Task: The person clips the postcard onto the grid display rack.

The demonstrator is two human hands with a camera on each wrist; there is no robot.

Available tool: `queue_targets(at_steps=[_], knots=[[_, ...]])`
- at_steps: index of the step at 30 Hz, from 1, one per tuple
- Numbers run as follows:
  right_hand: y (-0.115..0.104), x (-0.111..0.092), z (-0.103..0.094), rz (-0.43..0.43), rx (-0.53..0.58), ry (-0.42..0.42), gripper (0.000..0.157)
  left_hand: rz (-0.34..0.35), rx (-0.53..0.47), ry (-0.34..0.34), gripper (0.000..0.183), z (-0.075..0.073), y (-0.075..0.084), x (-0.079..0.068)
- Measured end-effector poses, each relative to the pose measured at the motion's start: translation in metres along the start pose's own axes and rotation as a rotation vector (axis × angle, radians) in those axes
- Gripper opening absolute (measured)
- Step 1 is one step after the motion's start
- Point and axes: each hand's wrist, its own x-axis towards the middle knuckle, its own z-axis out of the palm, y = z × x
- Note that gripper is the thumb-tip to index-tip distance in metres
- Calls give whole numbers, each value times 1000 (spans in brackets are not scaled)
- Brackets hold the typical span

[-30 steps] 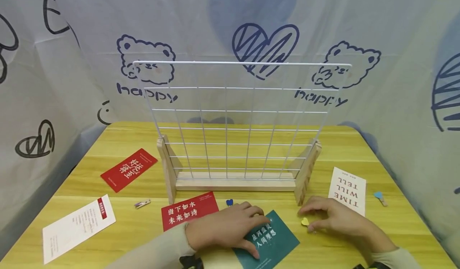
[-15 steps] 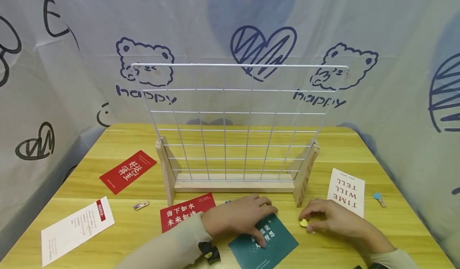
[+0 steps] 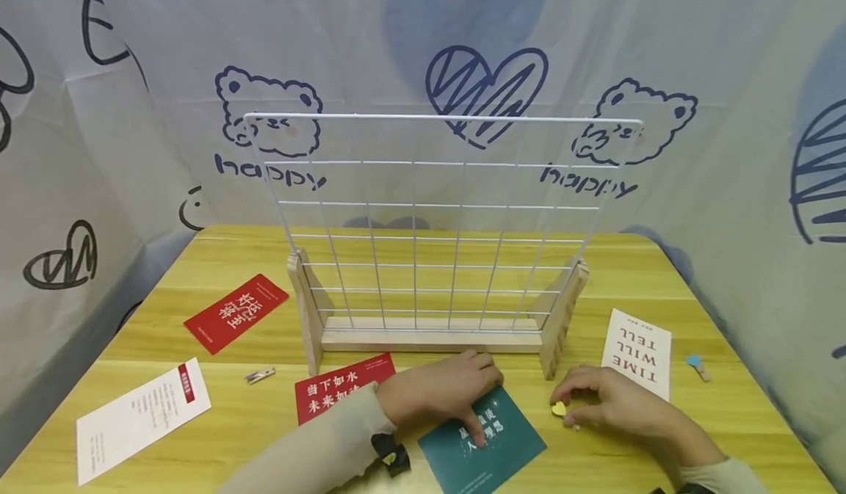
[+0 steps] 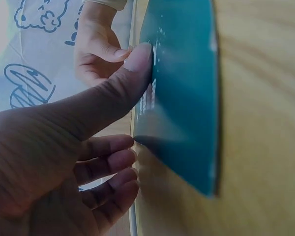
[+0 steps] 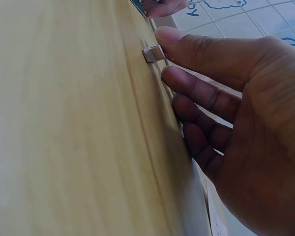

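In the head view my left hand [image 3: 456,391] reaches over a teal card [image 3: 485,450] with pale lettering. In the left wrist view its thumb presses on the card's face while the curled fingers meet its edge. My right hand [image 3: 615,406] is at a small wooden clothespin [image 5: 154,53] topped by a yellow heart [image 3: 559,409]. Its thumb and index fingertips come in from both sides of the clothespin, low over the table. The left forearm and hand cover part of a red card [image 3: 344,385] lying beside the teal one.
A white wire grid [image 3: 436,237] stands upright in a wooden base [image 3: 429,341] behind the hands. Around lie another red card [image 3: 236,313], two white cards, one at left [image 3: 142,420] and one at right [image 3: 637,347], a clothespin [image 3: 261,375] and a blue-heart clothespin [image 3: 697,367].
My left hand has shifted slightly right and away from me along the teal card, covering the blue heart seen earlier by the red card. The right hand stays nearly still at the yellow-heart clothespin.
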Motion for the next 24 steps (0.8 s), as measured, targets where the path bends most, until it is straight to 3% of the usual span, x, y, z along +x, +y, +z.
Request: queue_targets(at_steps=[5, 14, 20, 24], knots=[[0, 0, 0, -5, -10, 10, 20, 0, -53, 0, 80, -2, 0, -1], [-1, -1, 1, 28, 29, 29, 18, 0, -233, -10, 80, -1, 1, -1], [-1, -2, 2, 35, 76, 42, 17, -29, -285, -16, 86, -4, 4, -3], [0, -2, 2, 26, 99, 46, 17, -49, -307, 6, 78, -7, 5, -5]])
